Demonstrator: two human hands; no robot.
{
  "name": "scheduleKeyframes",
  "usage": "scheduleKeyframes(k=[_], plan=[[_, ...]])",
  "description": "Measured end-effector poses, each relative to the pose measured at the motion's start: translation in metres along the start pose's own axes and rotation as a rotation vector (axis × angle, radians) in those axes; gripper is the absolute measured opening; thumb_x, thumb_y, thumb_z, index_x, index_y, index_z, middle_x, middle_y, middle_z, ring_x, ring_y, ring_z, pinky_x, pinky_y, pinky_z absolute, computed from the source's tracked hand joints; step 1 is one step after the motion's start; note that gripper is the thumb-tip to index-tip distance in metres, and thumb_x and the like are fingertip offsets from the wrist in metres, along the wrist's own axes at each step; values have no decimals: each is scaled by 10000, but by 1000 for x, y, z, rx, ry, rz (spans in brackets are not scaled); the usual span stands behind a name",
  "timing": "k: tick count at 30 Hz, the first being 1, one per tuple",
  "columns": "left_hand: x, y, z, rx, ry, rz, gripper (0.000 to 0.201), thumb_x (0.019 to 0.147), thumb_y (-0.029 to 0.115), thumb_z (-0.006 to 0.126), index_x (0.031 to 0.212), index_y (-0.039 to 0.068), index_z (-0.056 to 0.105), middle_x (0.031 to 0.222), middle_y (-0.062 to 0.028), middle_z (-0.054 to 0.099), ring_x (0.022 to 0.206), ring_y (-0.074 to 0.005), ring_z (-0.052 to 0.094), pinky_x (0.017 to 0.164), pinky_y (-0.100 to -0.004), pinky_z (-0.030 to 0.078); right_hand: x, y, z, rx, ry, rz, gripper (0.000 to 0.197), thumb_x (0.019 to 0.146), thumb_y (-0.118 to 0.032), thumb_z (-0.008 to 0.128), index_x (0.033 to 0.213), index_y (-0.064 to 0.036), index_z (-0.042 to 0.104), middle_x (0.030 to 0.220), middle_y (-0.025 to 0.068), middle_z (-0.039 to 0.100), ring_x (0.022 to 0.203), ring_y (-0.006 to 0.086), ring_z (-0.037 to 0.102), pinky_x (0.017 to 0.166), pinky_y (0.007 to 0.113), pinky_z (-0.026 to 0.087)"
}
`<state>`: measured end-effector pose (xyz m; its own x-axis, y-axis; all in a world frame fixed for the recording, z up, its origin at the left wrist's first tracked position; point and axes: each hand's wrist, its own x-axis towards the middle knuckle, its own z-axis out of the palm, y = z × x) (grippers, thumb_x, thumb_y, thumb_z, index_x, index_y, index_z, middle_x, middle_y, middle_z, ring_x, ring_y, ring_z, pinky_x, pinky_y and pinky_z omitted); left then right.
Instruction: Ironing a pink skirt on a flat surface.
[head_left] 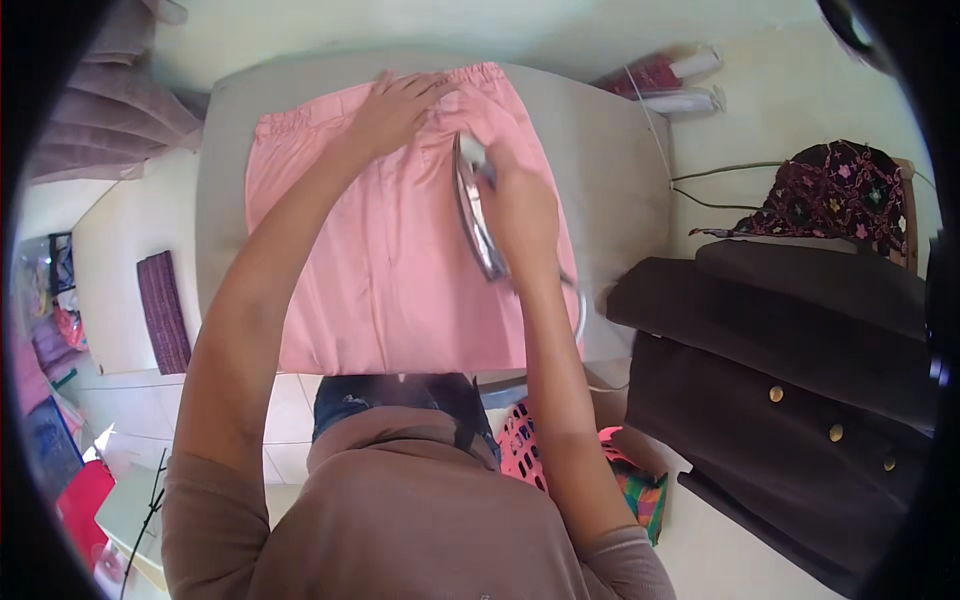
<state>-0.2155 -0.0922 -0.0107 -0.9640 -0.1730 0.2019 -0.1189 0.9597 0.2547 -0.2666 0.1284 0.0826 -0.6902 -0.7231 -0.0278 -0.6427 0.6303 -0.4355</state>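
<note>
A pink garment with a gathered elastic waistband (390, 270) lies spread over a grey padded board, its waistband at the far side. My left hand (405, 112) rests flat on the cloth near the waistband, fingers stretched out. In my right hand (522, 205) is a clothes iron (472, 205), gripped by its handle, which my fingers mostly hide. The iron is tilted, with its shiny metal side toward the left, over the garment's right part. Whether its whole soleplate touches the cloth I cannot tell. A pale cord (581, 312) runs down beside the garment's right edge.
The grey board (620, 200) shows around the garment. At the right hang a dark jacket (740, 400) with gold buttons and a flowered dark cloth (840, 195). A pink basket (520, 445) stands below the board. Rolled items (665, 85) lie at the far right corner.
</note>
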Motion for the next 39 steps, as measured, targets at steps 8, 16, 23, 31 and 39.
scheduleKeyframes(k=[8, 16, 23, 31, 39], plan=[[-71, -23, -22, 119, -10, -200, 485, 920, 171, 473, 1393, 260, 413, 1461, 22, 380, 1380, -216, 289, 1117, -506, 218, -61, -8, -3, 81, -85, 119, 275, 841, -172, 617, 1084, -73, 532, 849, 203, 650, 791, 410, 620, 671, 498, 472], [-61, -48, -26, 69, -8, -54, 397, 967, 214, 398, 1355, 254, 475, 1447, 8, 409, 1358, -245, 324, 1113, -465, 199, -182, -19, 9, -28, -209, 51, 267, 823, -200, 648, 1048, -87, 557, 847, 173, 654, 769, 377, 635, 652, 478, 495], [-66, -58, -20, 49, -46, -3, 411, 969, 295, 415, 1379, 276, 437, 1472, 5, 362, 1364, -245, 305, 1108, -461, 199, -35, -81, 35, 30, -24, 24, 230, 816, -207, 636, 984, -90, 530, 794, 198, 644, 772, 391, 626, 637, 495, 466], [-110, -79, -34, 69, -15, 5, 411, 955, 278, 436, 1365, 293, 448, 1480, 22, 345, 1360, -219, 310, 1088, -541, 198, -32, -85, 40, -23, 7, 152, 290, 805, -267, 671, 1005, -99, 546, 800, 201, 650, 792, 413, 621, 657, 494, 467], [-104, -82, -45, 1, -30, 25, 402, 957, 285, 433, 1358, 304, 463, 1464, 46, 374, 1344, -202, 331, 1073, -488, 222, -103, -83, 36, -42, -5, 207, 296, 803, -287, 686, 995, -113, 543, 760, 202, 645, 739, 410, 628, 616, 495, 466]])
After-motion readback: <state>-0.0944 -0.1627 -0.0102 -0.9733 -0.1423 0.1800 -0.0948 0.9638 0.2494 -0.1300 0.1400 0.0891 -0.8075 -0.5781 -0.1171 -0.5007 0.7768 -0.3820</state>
